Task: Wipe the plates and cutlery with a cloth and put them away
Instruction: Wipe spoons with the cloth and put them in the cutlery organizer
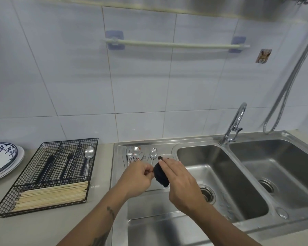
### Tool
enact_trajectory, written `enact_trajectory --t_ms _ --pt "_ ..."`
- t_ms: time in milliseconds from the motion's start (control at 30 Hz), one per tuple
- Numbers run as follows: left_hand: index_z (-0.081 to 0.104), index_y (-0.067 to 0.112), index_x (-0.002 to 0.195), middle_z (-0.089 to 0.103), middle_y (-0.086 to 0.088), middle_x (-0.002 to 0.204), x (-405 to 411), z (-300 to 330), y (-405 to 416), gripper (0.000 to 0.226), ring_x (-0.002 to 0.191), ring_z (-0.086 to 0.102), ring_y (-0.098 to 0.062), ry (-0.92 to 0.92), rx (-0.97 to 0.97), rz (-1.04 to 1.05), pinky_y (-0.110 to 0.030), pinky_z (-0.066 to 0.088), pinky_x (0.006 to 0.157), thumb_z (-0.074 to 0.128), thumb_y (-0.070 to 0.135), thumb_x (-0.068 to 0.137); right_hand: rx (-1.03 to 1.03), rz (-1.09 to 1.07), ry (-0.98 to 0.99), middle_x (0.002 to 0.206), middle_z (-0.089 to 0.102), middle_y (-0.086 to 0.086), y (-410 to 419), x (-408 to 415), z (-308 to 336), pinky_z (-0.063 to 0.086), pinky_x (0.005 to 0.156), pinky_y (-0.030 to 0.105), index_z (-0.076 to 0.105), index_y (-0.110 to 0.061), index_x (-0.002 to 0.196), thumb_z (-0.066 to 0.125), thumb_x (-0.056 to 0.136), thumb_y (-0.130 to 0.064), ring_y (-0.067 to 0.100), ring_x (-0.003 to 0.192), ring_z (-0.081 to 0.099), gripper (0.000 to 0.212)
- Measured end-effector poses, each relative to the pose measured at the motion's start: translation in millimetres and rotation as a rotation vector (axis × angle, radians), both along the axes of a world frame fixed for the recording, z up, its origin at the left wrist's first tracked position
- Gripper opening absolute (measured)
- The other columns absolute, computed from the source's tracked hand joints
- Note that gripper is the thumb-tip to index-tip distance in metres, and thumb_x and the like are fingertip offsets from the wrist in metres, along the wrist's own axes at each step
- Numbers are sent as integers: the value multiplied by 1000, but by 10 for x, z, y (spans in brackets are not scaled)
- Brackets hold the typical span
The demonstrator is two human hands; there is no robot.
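Note:
My left hand [138, 176] pinches the handle end of a piece of cutlery over the steel drainboard [119, 174]. My right hand [178, 176] holds a dark cloth [161, 176] wrapped around that piece; a small dark tip [159, 158] sticks out beyond my fingers. Behind my hands a heap of forks and spoons [134, 154] lies on the drainboard, with one spoon [153, 154] apart to its right. A black wire cutlery basket [48, 176] on the counter holds a spoon [88, 157], dark-handled pieces and chopsticks [52, 195]. Stacked plates [2, 158] sit at far left.
A double steel sink [220, 174] lies to the right, with a curved tap [236, 123] behind it and a metal hose [290, 80] hanging on the tiled wall. A towel rail [176, 44] runs across the wall above.

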State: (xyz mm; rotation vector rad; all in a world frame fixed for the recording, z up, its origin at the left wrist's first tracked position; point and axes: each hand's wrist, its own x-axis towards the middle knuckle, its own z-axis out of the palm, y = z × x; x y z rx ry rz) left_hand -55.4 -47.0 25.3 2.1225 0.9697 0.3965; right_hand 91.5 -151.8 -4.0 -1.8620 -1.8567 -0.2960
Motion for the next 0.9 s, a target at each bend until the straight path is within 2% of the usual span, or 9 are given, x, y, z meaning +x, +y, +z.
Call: enact_trajectory --t_ms 133,233,333,433,500,600,667,800,900 --pt "74 20 86 64 3 71 -9 -58 -39 15 59 52 -7 -10 -58 43 -18 42 59 63 19 96 -8 -75 45 135 55 4 -21 71 -63 35 112 36 52 -11 133 46 65 2 26 124 52 70" --pt "74 19 82 67 1 76 -13 -83 -13 16 64 54 -8 -34 -75 66 -21 43 62 64 17 95 6 5 -39 138 55 8 -22 15 -86 40 108 43 56 -8 132 32 72 -4 28 127 50 65" --pt "73 15 80 64 -1 72 11 -104 10 16 63 52 -9 -51 -104 86 -21 44 63 66 18 93 -13 -44 -9 141 52 7 16 54 -129 39 109 42 54 -9 135 42 68 1 27 130 48 69" --pt "71 12 76 55 7 59 30 -155 12 17 54 47 -5 -64 -140 105 -18 40 57 69 19 92 -26 -28 27 142 51 5 25 78 -146 32 112 36 52 -10 136 49 64 3 26 130 48 74" --pt "71 13 76 48 11 53 25 -201 24 16 50 42 -4 -92 -202 126 -17 38 55 70 18 91 -14 -10 64 141 53 3 22 105 -160 38 108 33 53 -12 136 48 66 4 23 128 50 72" --pt "71 15 84 48 4 62 8 -250 15 9 54 42 -8 -210 -350 208 -18 38 56 68 9 91 7 -178 274 142 52 -1 -9 223 -183 39 103 26 52 -16 138 47 68 5 20 127 51 73" --pt "71 12 90 58 0 71 21 -263 0 9 65 53 -11 -285 -432 284 -18 45 64 67 4 90 10 -215 352 142 51 -3 -26 276 -184 35 107 23 53 -18 138 39 69 -1 17 129 49 73" --pt "69 10 93 70 -8 95 151 -213 15 10 92 66 -24 -447 -669 503 -37 57 85 66 1 90 27 -173 460 142 51 -3 -5 233 -89 34 112 29 51 -18 139 39 72 2 13 131 46 72" --pt "66 7 95 70 -17 96 270 -167 16 12 90 70 -28 -513 -666 604 -37 60 78 65 -2 88 26 -170 484 143 50 -2 29 120 -38 32 114 28 48 -18 141 43 75 6 12 132 44 70"
